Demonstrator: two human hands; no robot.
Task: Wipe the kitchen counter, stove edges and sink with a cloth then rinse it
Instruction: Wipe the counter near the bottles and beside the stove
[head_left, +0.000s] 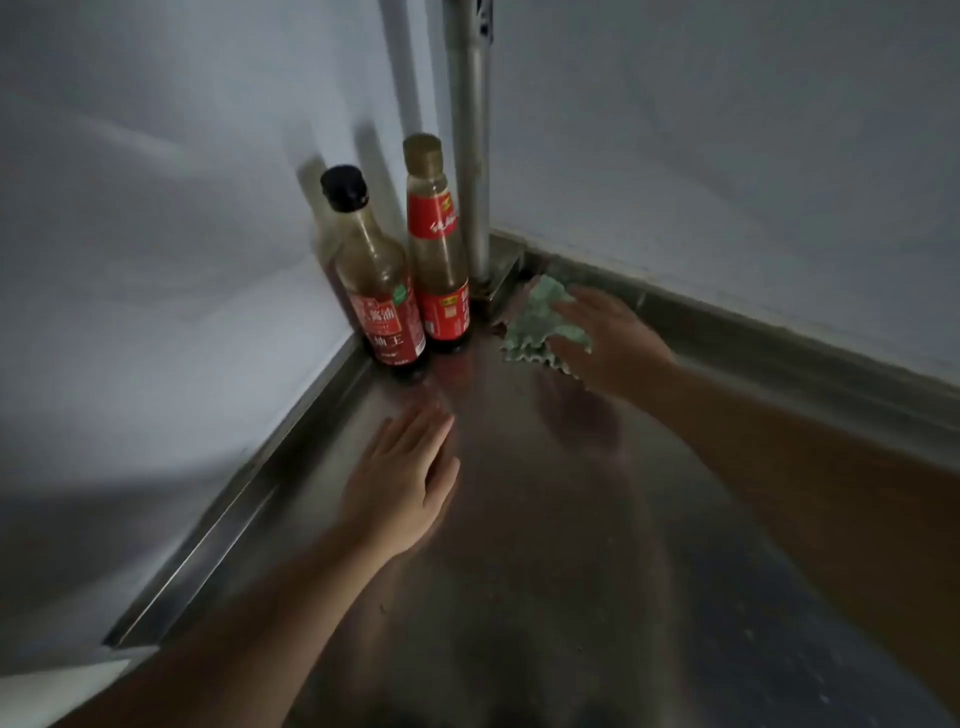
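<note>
A green cloth (535, 322) with a wavy edge lies crumpled on the steel counter (545, 545), close to the back corner. My right hand (608, 340) presses flat on the cloth, fingers pointing toward the corner. My left hand (402, 478) rests flat on the bare counter, fingers together and holding nothing, a short way in front of two bottles. The sink and stove are out of view.
Two sauce bottles with red labels stand in the corner: one with a black cap (376, 280), one with a brown cap (436, 249). A metal pole (470, 156) rises behind them. Walls close the left and back sides; a raised rim (249, 483) edges the counter.
</note>
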